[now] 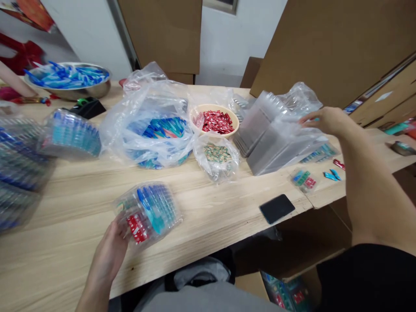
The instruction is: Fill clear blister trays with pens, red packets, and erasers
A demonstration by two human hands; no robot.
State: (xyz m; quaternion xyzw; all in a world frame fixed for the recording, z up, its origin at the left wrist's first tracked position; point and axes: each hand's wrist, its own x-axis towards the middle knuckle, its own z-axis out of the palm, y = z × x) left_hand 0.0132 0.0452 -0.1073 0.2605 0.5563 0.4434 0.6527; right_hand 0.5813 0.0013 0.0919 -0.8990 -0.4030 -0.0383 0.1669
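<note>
My left hand grips the near left edge of a stack of clear plastic packs, tilted just over the tabletop. Blue and teal pieces and a red packet with white spots show through the plastic. My right hand reaches to the top of a standing stack of flat clear plastic bags; its fingertips pinch at the upper edge, partly lost against the film. Close to that stack are a cream bowl of red packets and a small plastic bag with green and tan packets.
A large plastic bag holds blue pieces; behind it stands a steel bowl of similar ones. Packed stacks fill the left side. A phone lies at the front edge, near a small filled pack. Below is an open carton.
</note>
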